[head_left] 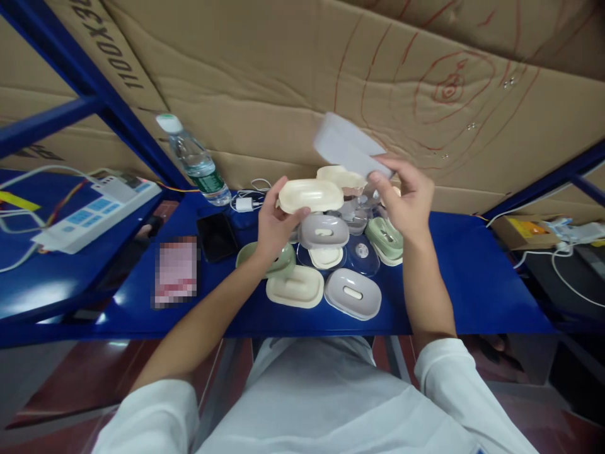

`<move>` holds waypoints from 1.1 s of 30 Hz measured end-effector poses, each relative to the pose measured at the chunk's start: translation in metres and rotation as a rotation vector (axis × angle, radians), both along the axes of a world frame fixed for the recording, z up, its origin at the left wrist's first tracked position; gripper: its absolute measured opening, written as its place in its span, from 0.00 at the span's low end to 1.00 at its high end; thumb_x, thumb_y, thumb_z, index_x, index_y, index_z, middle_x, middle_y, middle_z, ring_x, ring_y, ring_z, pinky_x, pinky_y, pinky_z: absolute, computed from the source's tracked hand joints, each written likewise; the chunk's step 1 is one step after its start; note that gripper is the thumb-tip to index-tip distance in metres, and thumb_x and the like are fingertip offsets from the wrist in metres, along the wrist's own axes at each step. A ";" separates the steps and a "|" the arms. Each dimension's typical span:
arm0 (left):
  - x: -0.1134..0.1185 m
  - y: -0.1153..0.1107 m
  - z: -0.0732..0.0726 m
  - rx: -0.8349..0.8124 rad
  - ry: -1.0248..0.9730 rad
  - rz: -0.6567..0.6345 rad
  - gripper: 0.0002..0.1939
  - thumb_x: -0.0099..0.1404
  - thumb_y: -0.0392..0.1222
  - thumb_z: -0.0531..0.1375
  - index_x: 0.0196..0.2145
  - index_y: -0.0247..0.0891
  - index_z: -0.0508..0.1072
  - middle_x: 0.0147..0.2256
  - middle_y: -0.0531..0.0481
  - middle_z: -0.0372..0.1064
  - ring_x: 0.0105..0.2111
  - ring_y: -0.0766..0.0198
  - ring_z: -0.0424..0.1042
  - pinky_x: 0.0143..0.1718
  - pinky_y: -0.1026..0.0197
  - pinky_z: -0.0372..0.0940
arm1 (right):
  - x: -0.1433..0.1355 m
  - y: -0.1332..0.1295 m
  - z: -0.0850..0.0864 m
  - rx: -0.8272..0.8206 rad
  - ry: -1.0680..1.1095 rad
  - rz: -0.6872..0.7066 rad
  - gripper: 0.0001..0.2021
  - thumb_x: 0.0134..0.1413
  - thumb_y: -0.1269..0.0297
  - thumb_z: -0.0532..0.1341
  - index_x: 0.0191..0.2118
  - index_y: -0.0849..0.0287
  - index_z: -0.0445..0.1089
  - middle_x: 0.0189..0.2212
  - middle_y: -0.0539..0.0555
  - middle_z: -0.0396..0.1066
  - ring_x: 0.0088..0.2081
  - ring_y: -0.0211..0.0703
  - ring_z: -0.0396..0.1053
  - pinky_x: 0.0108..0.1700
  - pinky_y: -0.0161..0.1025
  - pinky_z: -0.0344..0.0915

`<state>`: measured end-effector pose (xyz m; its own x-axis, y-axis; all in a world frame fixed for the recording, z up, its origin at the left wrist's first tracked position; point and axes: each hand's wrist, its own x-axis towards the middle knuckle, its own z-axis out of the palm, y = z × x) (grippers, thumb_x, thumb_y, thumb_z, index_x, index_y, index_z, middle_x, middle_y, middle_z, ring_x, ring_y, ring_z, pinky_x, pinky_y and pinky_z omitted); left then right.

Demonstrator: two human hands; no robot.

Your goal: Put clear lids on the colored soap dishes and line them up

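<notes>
My left hand (275, 228) is wrapped round the end of a cream oval dish (311, 194), lifted above the blue table (472, 277). In my right hand (410, 197), a pale grey oblong piece (347, 142) is pinched between thumb and fingers; it is tilted and blurred. Below the hands lie similar rounded pieces: a grey one with a slot (324, 232), another grey slotted one (353, 294) at the front, a cream tray (295, 287), a green bowl-like piece (281, 260) under my left wrist, and a green one (385, 237) near my right forearm. Clear plastic parts (362, 252) lie among them.
A water bottle (201, 164) stands at the back left, near a white charger (244, 204) with its cable. A black phone (216, 236) and a pixelated pink item (176, 271) lie on the left. Cardboard (265, 82) walls the back. A power strip (97, 214) is far left.
</notes>
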<state>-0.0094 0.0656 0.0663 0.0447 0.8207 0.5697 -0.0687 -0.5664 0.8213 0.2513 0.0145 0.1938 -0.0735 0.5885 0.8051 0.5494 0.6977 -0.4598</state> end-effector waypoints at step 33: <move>-0.040 0.053 -0.023 -0.064 0.493 0.206 0.35 0.78 0.72 0.49 0.62 0.43 0.76 0.67 0.37 0.69 0.74 0.45 0.59 0.77 0.32 0.46 | 0.095 0.030 -0.038 -0.152 -0.271 -0.216 0.25 0.73 0.40 0.58 0.61 0.51 0.78 0.64 0.62 0.75 0.69 0.57 0.70 0.72 0.61 0.63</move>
